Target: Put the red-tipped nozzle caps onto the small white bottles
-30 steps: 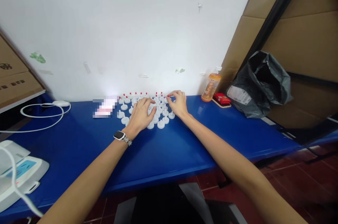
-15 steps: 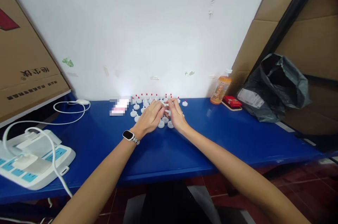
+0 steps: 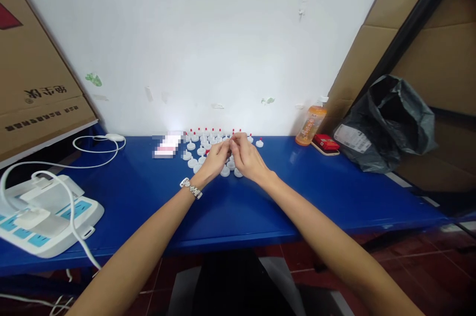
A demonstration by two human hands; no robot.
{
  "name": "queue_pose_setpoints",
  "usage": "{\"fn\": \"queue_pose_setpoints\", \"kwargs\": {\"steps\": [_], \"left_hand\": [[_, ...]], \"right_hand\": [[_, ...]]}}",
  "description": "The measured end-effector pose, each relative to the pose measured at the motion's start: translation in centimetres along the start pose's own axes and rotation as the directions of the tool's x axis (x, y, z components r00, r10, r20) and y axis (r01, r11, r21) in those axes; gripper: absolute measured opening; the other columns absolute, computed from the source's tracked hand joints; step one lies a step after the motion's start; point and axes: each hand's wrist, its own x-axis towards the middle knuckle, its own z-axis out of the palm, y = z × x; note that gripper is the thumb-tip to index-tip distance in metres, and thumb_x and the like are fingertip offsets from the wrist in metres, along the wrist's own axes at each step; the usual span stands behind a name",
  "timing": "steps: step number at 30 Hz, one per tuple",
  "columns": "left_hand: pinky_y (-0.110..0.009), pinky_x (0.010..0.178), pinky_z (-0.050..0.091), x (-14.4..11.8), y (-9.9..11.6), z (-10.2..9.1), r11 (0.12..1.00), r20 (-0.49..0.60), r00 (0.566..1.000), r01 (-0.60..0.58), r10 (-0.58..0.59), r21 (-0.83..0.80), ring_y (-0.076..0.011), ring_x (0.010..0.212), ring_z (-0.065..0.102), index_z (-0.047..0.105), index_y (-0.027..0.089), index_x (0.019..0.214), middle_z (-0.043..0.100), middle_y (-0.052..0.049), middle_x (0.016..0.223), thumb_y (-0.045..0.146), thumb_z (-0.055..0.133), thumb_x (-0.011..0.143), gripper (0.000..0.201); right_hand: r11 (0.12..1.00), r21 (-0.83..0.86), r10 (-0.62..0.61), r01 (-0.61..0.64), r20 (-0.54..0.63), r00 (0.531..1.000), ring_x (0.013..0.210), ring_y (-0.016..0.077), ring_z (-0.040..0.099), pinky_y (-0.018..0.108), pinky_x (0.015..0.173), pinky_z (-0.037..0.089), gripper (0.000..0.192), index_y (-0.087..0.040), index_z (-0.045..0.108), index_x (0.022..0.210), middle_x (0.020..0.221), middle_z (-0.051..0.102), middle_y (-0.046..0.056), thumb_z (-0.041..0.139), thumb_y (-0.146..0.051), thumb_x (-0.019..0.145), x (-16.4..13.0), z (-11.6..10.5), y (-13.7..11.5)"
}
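Note:
My left hand [image 3: 216,160], with a band on its wrist, is closed in a pinch; whatever its fingertips hold is hidden. Against it, fingertip to fingertip, my right hand [image 3: 248,158] is curled shut around a white nozzle cap, now mostly covered by the fingers. Both hands are just above a cluster of round white nozzle caps on the table. Those at the back, such as one standing cap [image 3: 259,143], carry small red tips. Nearer ones, like the cap [image 3: 225,171] below my hands, show no red tip. A red bit [image 3: 207,151] shows beside my left fingers.
The blue table [image 3: 148,207] meets a white wall. At left lie a power strip [image 3: 89,230] with a white cable and a blurred rectangle [image 3: 167,145]. At right stand an orange drink bottle [image 3: 311,122], a red packet [image 3: 326,142] on a phone, and a grey plastic bag [image 3: 386,127].
My hands have drawn together at the fingertips, covering the white nozzle cap seen between them before. My left wrist has turned, so the band's screen is mostly out of sight. The view shifted slightly.

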Motion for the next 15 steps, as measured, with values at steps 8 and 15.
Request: {"fn": "queue_pose_setpoints", "kwargs": {"steps": [8,15], "left_hand": [[-0.026,0.052,0.029,0.7,0.5,-0.4,0.99,-0.115,0.983,0.138,-0.141,-0.034,-0.01,0.052,0.033,0.042,0.021,0.063,0.037,0.004,0.056,0.049,0.056,0.088,0.04],[-0.033,0.066,0.042,2.7,1.7,-5.7,0.937,-0.23,0.97,0.008,0.078,0.349,-0.0159,0.061,0.046,0.041,0.023,0.067,0.048,-0.001,0.065,0.042,0.04,0.1,0.039]], "right_hand": [[0.959,-0.245,-0.153,0.144,-0.019,0.988,0.106,0.0299,0.056,0.046,0.097,0.047,0.031,-0.012,0.054,0.119,0.114,0.06,0.02,0.033,-0.031,0.105,-0.3,-0.1,0.1],[0.997,0.0,0.076,-0.077,-0.203,0.976,0.102,0.0226,0.059,0.038,0.095,0.049,0.03,-0.018,0.054,0.124,0.117,0.061,0.013,0.041,-0.035,0.103,-0.7,-1.3,2.3]]}}
